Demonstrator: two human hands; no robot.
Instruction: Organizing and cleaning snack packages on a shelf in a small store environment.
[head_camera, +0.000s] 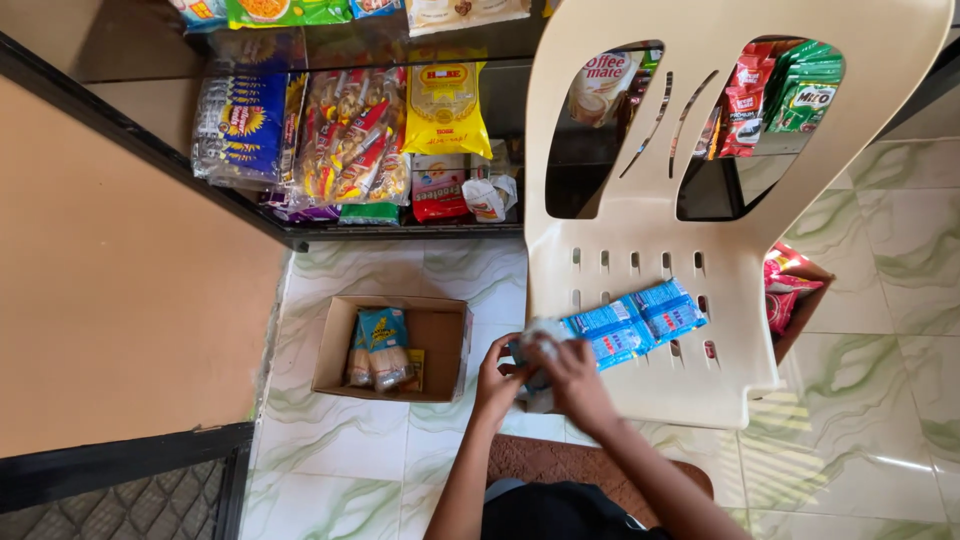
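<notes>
2 hands (540, 375) on up-right-slanting sachet strip (635, 322)

Colours about the grip: the strip of sachets (632, 322) running up and to the right from the hands is bright blue with white panels, lying on a cream plastic chair (640, 230). Left of the grip, a plain brown cardboard box (345, 345) holds blue-and-yellow packets (380, 345). The floor tiles (880, 300) beneath are white with green marbled veins, and the mat (560, 460) just below the grip is reddish-brown with a fine pattern.
</notes>
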